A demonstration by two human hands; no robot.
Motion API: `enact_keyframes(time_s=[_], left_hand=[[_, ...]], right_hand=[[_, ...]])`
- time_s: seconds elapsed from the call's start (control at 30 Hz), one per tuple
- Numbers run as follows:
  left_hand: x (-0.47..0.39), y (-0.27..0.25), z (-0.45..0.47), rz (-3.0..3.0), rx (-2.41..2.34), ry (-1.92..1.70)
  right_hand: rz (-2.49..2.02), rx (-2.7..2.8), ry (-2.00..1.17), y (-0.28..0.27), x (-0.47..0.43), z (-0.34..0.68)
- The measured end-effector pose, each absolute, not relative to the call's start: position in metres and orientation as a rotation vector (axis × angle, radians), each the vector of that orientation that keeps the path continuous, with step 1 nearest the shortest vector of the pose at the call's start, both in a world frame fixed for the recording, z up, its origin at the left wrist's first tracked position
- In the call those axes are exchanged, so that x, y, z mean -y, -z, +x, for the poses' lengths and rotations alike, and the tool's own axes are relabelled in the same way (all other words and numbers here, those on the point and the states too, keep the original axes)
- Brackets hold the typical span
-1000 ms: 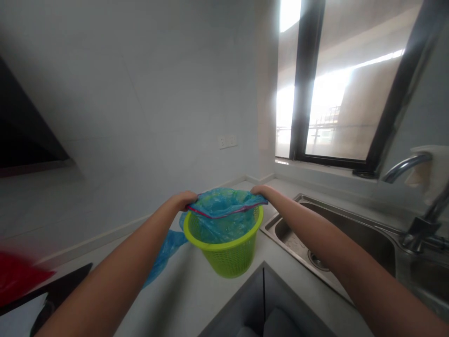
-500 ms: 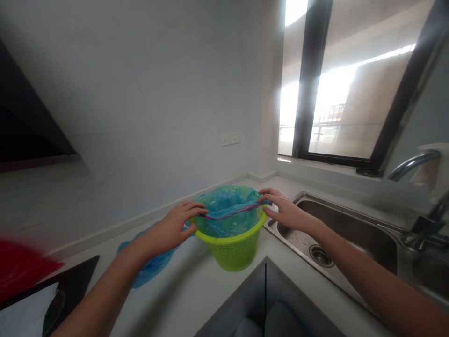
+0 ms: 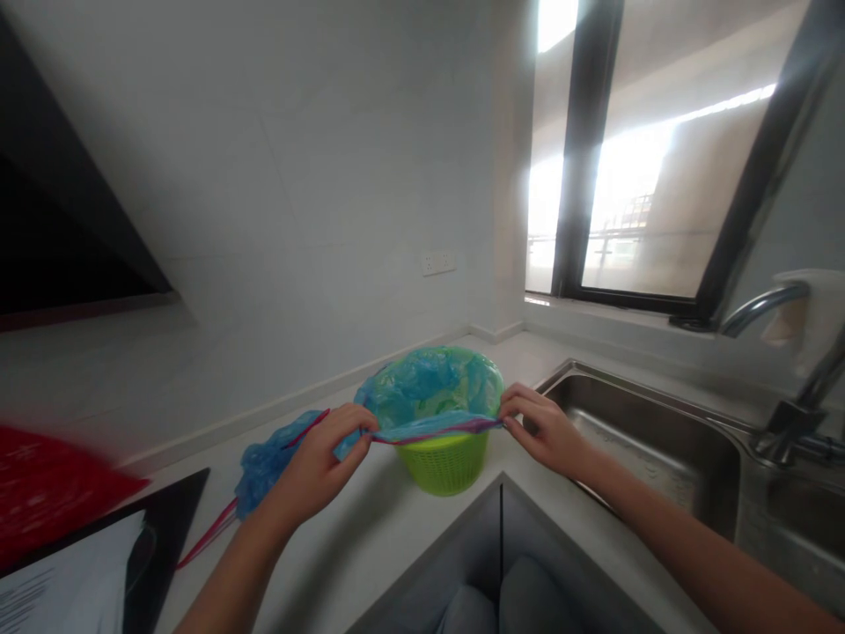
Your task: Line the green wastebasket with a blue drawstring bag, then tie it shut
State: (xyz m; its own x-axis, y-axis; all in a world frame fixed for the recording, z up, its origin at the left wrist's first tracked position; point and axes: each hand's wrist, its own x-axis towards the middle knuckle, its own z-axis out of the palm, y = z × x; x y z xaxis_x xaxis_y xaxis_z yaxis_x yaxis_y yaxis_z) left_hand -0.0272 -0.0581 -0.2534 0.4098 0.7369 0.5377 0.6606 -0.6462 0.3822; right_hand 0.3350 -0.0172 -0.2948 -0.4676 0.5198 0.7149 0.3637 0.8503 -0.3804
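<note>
A green slotted plastic basket [image 3: 444, 467] stands on the counter with a translucent blue plastic bag [image 3: 429, 383] lining its inside. The bag's near edge, trimmed with a pink drawstring, is stretched across the front of the basket's rim. My left hand [image 3: 334, 453] pinches this edge at the left, and my right hand [image 3: 538, 424] pinches it at the right. Beside my left forearm lies a crumpled blue bag [image 3: 264, 462] with pink strings, partly hidden by the arm; I cannot tell whether it joins the lining.
At the right is a steel sink [image 3: 650, 440] with a faucet [image 3: 769, 308]. On the left, a dark cooktop [image 3: 162, 537] carries a printed paper [image 3: 72, 581], and a red cloth-like item [image 3: 59, 484] is near it. The counter's front edge is below the basket.
Both hands have pulled the bag's near edge toward me and down, from inside the basket to over its front rim. The view has shifted slightly.
</note>
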Motion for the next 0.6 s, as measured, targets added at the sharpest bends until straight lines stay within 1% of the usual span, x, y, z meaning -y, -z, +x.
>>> enact_keyframes(time_s=[0.1,0.27,0.33,0.4,0.5,0.53,0.6], left_hand=[[0.062,0.270,-0.026,2.586,-1.295,-1.087],[0.062,0.291,-0.019,2.664,-1.365,-0.986],[0.063,0.296,-0.020,2.610,-1.385,-1.014],[0.062,0.297,-0.023,2.420,-1.494,-1.208],[0.047,0.283,-0.032,1.936,-1.780,-1.543],[0.037,0.275,-0.034,1.796,-1.832,-1.577],[0.012,0.257,-0.033,1.665,-1.798,-1.472]], right_hand=[[-0.630,2.183,-0.136,0.304,0.017,0.335],[-0.665,2.271,-0.125,0.314,0.016,0.324],[-0.676,2.268,-0.121,0.317,0.017,0.322],[-0.723,2.197,-0.118,0.318,0.016,0.324],[-0.872,1.945,-0.148,0.310,0.006,0.331],[-0.944,1.846,-0.184,0.305,-0.002,0.333],[-1.116,1.660,-0.338,0.296,-0.021,0.335]])
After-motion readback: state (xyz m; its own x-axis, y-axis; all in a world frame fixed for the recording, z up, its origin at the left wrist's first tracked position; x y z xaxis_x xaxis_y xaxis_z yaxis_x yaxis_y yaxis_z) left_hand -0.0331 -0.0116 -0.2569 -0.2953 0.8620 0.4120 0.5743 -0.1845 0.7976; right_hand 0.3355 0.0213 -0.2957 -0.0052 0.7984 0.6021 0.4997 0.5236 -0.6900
